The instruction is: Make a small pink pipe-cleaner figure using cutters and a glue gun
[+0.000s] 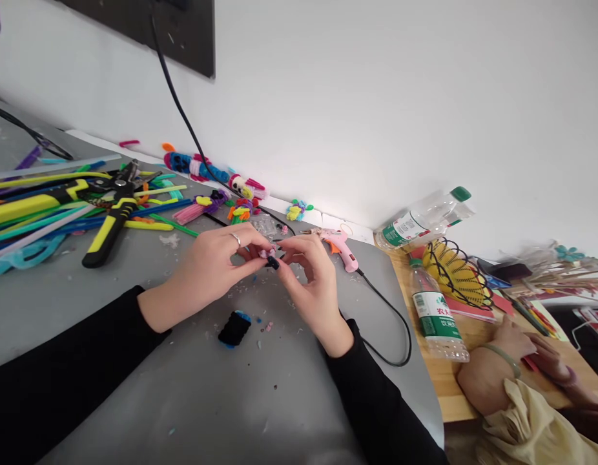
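My left hand [221, 258], with a ring on one finger, pinches a small pink and black piece [268, 256]. Meeting it fingertip to fingertip, my right hand [311, 274] is closed on the black side of the same piece; the fingers hide much of it. On the grey tabletop [183, 387] below them lies a black fuzzy pad [234, 329] with blue at its edges. Tiny pink and blue scraps [267, 325] are scattered beside it. Just behind my right hand rests a pink hot glue gun [341, 248] with an orange trigger.
Wire strippers [112, 223] lie on colourful pipe cleaners [42, 242] at left. Small pipe-cleaner figures [195, 166] line the wall. A black cord [409, 339] loops at right. On the wooden table [432, 387] are bottles [439, 316], a yellow basket [456, 271] and another person's hands [512, 342].
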The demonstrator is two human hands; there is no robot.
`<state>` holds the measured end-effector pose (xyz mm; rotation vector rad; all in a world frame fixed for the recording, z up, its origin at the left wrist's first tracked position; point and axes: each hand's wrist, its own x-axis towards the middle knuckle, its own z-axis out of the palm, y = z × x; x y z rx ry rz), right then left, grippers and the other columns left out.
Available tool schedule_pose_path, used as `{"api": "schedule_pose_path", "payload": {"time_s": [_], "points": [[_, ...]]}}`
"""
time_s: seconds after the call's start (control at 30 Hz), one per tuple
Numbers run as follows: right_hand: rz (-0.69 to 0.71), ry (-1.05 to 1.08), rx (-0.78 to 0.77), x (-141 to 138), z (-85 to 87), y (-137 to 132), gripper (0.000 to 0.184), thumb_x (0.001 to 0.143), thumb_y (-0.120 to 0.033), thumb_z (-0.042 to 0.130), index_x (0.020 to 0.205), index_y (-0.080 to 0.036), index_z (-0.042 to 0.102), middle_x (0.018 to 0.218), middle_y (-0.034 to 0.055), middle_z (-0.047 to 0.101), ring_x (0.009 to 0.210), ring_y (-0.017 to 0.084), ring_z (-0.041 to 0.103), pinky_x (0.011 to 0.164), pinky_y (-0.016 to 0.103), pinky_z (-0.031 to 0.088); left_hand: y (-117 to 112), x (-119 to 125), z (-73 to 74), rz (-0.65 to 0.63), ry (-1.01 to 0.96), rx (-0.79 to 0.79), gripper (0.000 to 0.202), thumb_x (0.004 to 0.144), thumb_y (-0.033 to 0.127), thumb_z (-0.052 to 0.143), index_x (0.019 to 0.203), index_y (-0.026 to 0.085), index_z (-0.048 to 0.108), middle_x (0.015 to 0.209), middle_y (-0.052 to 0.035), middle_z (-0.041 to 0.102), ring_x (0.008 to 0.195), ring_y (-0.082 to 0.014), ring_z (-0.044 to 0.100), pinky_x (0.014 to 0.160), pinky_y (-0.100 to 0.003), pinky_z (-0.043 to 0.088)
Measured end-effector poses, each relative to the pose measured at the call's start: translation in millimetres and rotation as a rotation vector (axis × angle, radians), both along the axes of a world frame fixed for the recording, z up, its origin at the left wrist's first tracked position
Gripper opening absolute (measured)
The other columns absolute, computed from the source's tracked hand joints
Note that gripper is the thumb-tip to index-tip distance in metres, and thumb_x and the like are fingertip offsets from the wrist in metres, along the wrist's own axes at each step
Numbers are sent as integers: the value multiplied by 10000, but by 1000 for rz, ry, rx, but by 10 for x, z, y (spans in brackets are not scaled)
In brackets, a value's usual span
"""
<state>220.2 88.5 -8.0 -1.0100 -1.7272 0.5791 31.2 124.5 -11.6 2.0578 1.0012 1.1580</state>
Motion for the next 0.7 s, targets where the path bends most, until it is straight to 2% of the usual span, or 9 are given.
{"api": "schedule_pose_path", "payload": {"time_s": [0.2, 0.33, 0.53, 0.7], "points": [[9, 173, -152, -30, -38, 11, 47, 939, -219, 651, 971, -230, 683, 991, 33, 662, 922, 149, 667, 801, 299, 626, -21, 11, -9, -12, 7, 20, 148, 944, 308, 624, 889, 208, 718, 877, -14, 755, 714, -147, 701, 718, -259, 577], [16, 270, -245, -27, -31, 18, 31, 922, -248, 664, 932, -223, 679, 947, 18, 663, 861, 133, 674, 789, 284, 617, -27, 4, 17, -17, 6, 7, 136, 947, 302, 629, 901, 216, 725, 884, -8, 759, 724, -148, 706, 725, -260, 579], [-2, 395, -371, 7, -7, 48, 72, 883, -284, 730, 911, -227, 695, 884, -4, 696, 787, 133, 691, 761, 290, 601, -22, 19, 17, -31, -21, -8, 127, 935, 328, 658, 971, 220, 715, 969, -21, 760, 767, -159, 710, 760, -276, 595], [11, 587, -505, 49, -32, 72, 185, 856, -380, 787, 924, -229, 705, 877, -9, 726, 767, 132, 696, 808, 308, 595, -10, 32, 18, -26, 10, -81, 226, 933, 422, 648, 1012, 225, 725, 990, -37, 767, 764, -182, 717, 731, -295, 604]]}}
